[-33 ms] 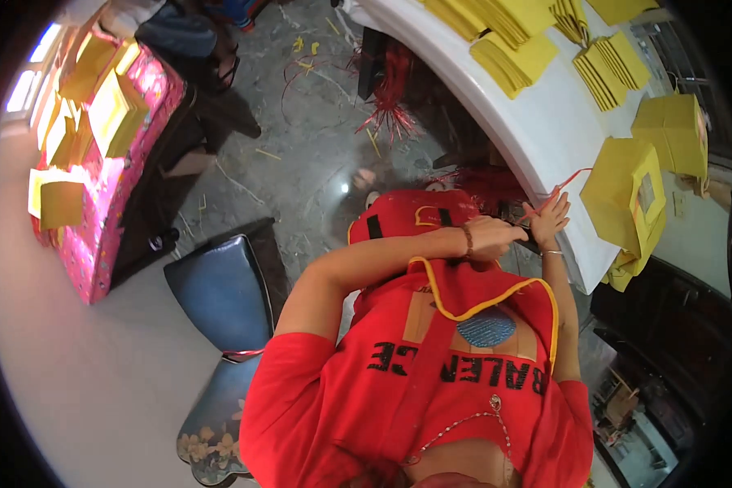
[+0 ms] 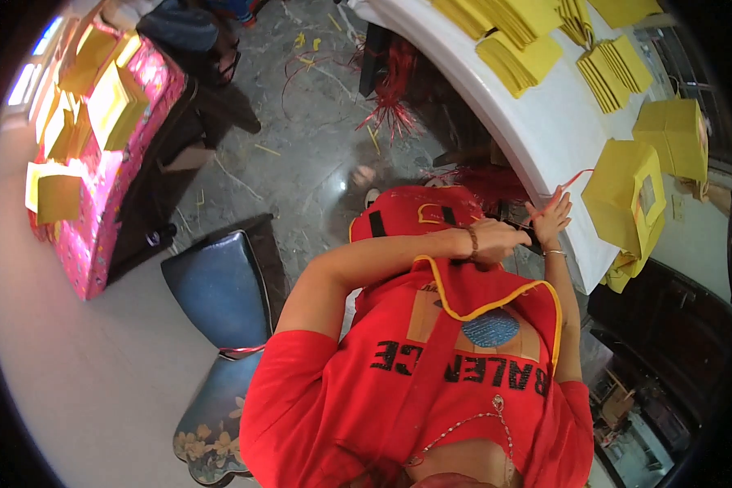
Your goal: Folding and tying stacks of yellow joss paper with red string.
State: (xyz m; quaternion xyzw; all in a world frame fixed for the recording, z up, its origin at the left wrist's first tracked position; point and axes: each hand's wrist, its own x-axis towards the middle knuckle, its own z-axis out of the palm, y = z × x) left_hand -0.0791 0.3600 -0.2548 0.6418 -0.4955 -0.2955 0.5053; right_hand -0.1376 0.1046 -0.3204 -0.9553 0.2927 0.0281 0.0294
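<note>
My right hand [image 2: 551, 220] is spread wide by the edge of the white table [image 2: 537, 130], and a thin red strand [image 2: 577, 175] runs from near its fingers to the boxy yellow bag [image 2: 618, 191]; whether I pinch the strand, I cannot tell. My left hand [image 2: 496, 241] is curled, with a small dark object [image 2: 533, 237] at its fingertips; I cannot tell how firmly I have it. The bag sits opened out at the table's right end, with a 2nd yellow bag [image 2: 667, 134] just beyond it, also opened. I judge those 2 to be shaped, though the strand suggests the nearer 1 is unfinished. The folded yellow stacks [image 2: 519, 65] farther along look untouched, so plenty seems left; I cannot count how many.
</note>
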